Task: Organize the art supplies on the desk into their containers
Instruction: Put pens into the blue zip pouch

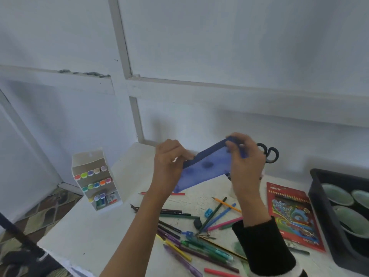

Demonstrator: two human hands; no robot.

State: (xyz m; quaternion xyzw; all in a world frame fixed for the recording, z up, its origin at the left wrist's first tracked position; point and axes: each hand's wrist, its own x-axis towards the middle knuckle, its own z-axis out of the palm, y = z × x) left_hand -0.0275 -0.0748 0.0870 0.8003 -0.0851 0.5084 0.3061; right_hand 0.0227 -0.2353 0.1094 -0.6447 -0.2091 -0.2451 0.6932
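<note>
The blue pouch [203,169] hangs between both hands, the left hand [169,159] pinching one end by the zip and the right hand [246,162] curled round the other; it looks light and floppy, so the stiffer zip edge seems the best hold.

"Can you read any words here?"

"Yes. The red pencil pack [293,214] on the right has big curly letters. They look like 'Color Pencil'."

"Is there more on it?"

"There is a small white word in its top corner. It is too blurry to read."

"What about the black pens [173,213] in the middle?"

"They have tiny white letters on their sides. The letters are too small to read."

"And the white marker stand [89,158] on the left?"

"A little card [112,197] sits in its bottom shelf. It has a red bit on it. I cannot read that either."
</note>
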